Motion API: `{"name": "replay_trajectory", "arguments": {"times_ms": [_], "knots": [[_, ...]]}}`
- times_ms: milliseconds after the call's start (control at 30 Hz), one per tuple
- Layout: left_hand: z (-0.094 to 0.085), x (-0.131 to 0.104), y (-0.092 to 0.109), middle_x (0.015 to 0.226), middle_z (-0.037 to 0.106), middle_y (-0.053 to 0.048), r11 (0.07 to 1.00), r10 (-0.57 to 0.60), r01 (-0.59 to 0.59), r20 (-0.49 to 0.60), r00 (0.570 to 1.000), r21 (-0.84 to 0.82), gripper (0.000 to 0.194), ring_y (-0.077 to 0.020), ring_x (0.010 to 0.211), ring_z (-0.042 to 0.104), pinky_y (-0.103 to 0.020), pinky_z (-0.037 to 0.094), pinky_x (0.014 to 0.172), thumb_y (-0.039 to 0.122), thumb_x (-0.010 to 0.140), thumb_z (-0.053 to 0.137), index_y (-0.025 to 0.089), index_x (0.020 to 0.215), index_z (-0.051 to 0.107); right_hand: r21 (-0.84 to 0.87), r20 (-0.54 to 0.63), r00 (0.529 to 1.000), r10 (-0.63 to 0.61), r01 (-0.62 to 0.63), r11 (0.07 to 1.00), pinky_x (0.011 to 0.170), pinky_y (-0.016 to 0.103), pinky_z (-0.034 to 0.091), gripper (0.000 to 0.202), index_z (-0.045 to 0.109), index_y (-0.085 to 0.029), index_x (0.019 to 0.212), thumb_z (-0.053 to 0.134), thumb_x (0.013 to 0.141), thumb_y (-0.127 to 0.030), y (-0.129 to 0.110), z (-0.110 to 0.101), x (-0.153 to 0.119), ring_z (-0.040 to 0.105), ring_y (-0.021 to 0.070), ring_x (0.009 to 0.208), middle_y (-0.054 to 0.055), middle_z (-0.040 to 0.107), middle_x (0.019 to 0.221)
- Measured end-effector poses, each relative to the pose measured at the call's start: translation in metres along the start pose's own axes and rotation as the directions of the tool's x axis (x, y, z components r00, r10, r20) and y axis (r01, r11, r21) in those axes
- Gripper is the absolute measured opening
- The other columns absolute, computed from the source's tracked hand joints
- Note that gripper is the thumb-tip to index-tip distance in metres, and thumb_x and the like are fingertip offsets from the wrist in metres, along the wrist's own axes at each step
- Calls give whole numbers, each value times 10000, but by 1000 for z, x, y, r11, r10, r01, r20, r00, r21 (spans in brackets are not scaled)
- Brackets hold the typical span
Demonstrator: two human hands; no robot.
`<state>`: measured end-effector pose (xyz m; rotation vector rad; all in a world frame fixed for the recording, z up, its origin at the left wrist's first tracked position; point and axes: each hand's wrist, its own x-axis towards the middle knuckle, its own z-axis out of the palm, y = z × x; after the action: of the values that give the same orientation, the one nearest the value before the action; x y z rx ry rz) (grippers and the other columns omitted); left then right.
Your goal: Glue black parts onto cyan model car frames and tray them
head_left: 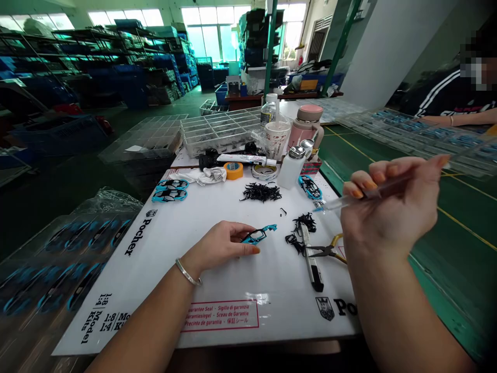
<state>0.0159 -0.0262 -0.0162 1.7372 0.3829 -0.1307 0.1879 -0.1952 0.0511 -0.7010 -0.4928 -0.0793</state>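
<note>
My left hand point(231, 243) pinches a small blue-and-black plastic part point(261, 235) between thumb and fingers, just above the white board. Part of it is hidden by the fingers. Raised at the right, my right hand point(392, 207) is closed around a clear syringe point(341, 202), whose thin blue tip points left over the board. Below that tip lie a pile of small black pieces point(306, 223), a utility knife point(311, 261) and yellow-handled pliers point(326, 250). A larger heap of black pieces point(262, 191) sits farther back.
More blue-and-black parts lie at the board's left point(170, 190) and right point(310, 187). Along the back stand a white bottle point(291, 168), orange tape roll point(233, 170), paper cup point(276, 140), pink flask point(305, 129) and divided clear tray point(221, 129). A co-worker point(438, 98) sits at far right.
</note>
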Motion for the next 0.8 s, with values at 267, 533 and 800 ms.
{"name": "replay_trajectory", "arguments": {"times_ms": [267,533,800], "knots": [[16,0,-6,1120,645,-36,731,501,-287,-203,841,619,726,-210,1005,599,-384,522,890,107,714,740,266,1365,462,29,270,920,285,-304,952,414,247,234,507,594,-207,622,506,831,-661,-11,4,-14,238,84,411,-48,252,465],[41,1,0,1002,641,-60,214,846,-351,7,533,912,336,-222,977,554,-351,545,794,-4,800,556,175,1080,513,91,392,840,376,-442,892,430,246,235,653,572,-193,569,392,812,-772,-9,7,-27,221,84,413,-48,166,468],[45,0,-2,937,600,-77,111,910,-342,43,413,933,257,-209,930,553,-337,543,763,-16,762,621,164,846,458,159,424,830,363,-463,872,396,203,245,601,574,-176,604,407,842,-701,-15,9,-27,232,89,416,-49,180,473]]}}
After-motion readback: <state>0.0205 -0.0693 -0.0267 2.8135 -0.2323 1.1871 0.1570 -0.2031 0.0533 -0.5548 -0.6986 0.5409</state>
